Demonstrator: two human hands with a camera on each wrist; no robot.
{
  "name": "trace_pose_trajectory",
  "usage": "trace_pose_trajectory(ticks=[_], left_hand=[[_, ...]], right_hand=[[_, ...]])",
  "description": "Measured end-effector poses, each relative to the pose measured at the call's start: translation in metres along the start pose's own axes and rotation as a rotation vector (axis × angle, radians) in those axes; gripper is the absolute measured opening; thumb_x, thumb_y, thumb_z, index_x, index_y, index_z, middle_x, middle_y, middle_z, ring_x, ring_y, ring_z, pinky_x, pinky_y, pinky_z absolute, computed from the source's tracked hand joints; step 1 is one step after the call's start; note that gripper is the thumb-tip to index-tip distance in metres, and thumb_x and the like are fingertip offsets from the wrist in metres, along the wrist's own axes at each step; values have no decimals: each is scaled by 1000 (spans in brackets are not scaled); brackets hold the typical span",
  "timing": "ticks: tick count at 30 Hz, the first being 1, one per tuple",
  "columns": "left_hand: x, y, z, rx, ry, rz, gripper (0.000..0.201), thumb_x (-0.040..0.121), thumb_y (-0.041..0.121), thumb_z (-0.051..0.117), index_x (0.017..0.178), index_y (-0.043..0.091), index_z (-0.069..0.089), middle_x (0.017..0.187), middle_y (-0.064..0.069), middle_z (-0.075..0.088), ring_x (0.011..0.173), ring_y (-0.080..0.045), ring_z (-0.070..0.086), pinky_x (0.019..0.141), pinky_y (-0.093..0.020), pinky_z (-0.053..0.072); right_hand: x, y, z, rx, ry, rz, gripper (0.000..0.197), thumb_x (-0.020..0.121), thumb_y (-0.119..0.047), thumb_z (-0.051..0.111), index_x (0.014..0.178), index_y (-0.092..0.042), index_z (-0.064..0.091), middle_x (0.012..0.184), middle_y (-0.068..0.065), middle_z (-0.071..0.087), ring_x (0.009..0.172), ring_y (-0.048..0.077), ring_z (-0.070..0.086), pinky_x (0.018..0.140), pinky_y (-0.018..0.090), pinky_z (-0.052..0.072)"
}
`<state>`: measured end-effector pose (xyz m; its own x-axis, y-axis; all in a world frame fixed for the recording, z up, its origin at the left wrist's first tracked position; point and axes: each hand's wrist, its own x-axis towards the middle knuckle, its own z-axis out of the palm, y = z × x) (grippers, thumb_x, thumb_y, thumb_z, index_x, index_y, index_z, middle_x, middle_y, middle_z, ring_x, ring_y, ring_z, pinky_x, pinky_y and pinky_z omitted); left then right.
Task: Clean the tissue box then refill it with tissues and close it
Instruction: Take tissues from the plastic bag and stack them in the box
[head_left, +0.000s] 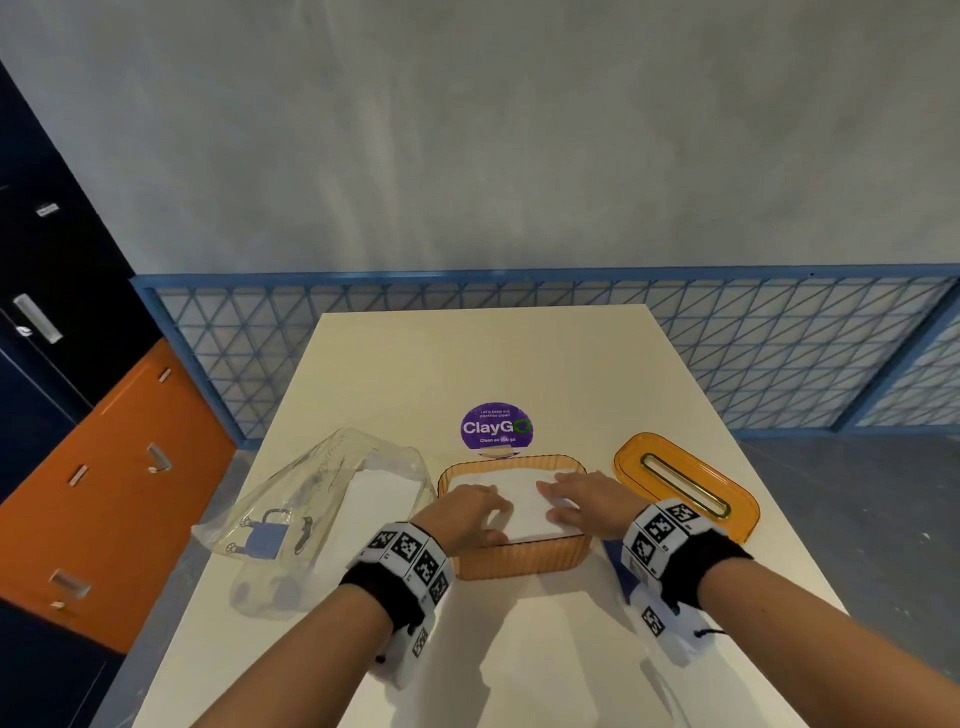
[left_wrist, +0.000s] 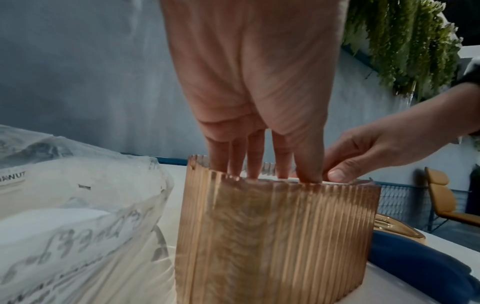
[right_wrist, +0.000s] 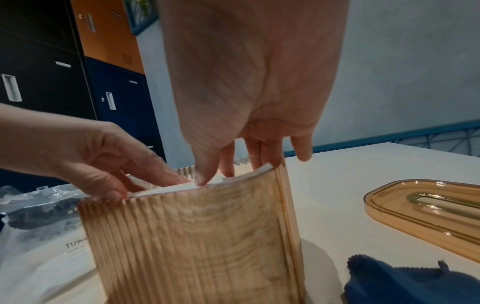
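An amber ribbed tissue box (head_left: 519, 558) stands open in the middle of the table, with a white stack of tissues (head_left: 524, 499) inside it. My left hand (head_left: 467, 512) lies flat on the left part of the stack. My right hand (head_left: 582, 501) lies on the right part. In the left wrist view the left hand (left_wrist: 259, 172) reaches straight down past the box (left_wrist: 272, 236) rim. In the right wrist view the right hand (right_wrist: 233, 170) presses the tissues (right_wrist: 176, 188) near the box (right_wrist: 194, 236) wall. The amber slotted lid (head_left: 685, 488) lies apart, to the right.
A clear plastic tissue pack (head_left: 322, 509) with white tissues in it lies left of the box. A blue cloth (head_left: 621, 566) sits under my right wrist. A purple round sticker (head_left: 496, 427) is behind the box. Lockers (head_left: 78, 467) stand at the left, beyond the table edge.
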<state>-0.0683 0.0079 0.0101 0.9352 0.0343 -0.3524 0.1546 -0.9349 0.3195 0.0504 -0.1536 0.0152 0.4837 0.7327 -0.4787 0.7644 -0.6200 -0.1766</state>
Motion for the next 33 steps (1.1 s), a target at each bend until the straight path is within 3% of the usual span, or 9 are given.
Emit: trace_pose_trajectory(ticks=[5, 8, 12, 16, 20, 25, 33], left_hand=[[5, 5, 0, 59, 21, 10, 45, 91, 31, 58, 132, 14, 50, 132, -9, 54, 123, -25, 48, 102, -32, 37], [5, 6, 6, 60, 72, 10, 37, 93, 30, 54, 127, 15, 53, 127, -8, 57, 118, -25, 51, 98, -33, 41], [2, 6, 9, 24, 144, 25, 30, 96, 19, 45, 122, 12, 57, 122, -10, 60, 114, -26, 55, 92, -31, 43], [4, 5, 8, -20, 174, 36, 25, 94, 19, 48, 113, 10, 62, 114, -9, 66, 107, -25, 58, 86, -29, 43], [6, 4, 8, 25, 112, 29, 38, 92, 35, 56, 123, 14, 56, 119, -9, 62, 111, -25, 55, 92, -31, 42], [9, 2, 7, -2, 82, 54, 42, 90, 36, 58, 129, 20, 52, 122, -8, 60, 113, -24, 54, 96, -32, 41], [7, 6, 19, 21, 220, 97, 31, 92, 32, 53, 120, 18, 57, 120, -4, 57, 106, -22, 57, 87, -32, 48]], right_hand=[[2, -5, -3, 24, -62, 39, 62, 97, -47, 36, 150, -24, 14, 159, 7, 12, 147, 21, 14, 118, 36, 14], [-4, -7, -9, 16, -76, 26, 69, 93, -52, 41, 151, -24, 14, 160, 4, 12, 147, 21, 13, 118, 35, 14], [-14, -5, -15, 66, 18, -24, 65, 88, -43, 58, 145, -29, 30, 156, 0, 25, 143, 20, 23, 115, 34, 21], [-22, -9, -13, 10, 95, -106, 47, 90, -30, 58, 136, -27, 46, 150, -2, 38, 137, 17, 32, 111, 31, 25], [-22, -11, -9, -3, 115, -123, 40, 93, -29, 54, 133, -25, 51, 147, -2, 42, 135, 17, 36, 109, 28, 27], [-11, -8, -7, 56, 84, -70, 40, 93, -36, 52, 132, -26, 53, 143, -3, 49, 131, 17, 43, 105, 28, 32], [4, -10, -14, 104, 19, 13, 37, 95, -40, 44, 125, -26, 61, 133, -2, 59, 120, 18, 53, 100, 30, 41]])
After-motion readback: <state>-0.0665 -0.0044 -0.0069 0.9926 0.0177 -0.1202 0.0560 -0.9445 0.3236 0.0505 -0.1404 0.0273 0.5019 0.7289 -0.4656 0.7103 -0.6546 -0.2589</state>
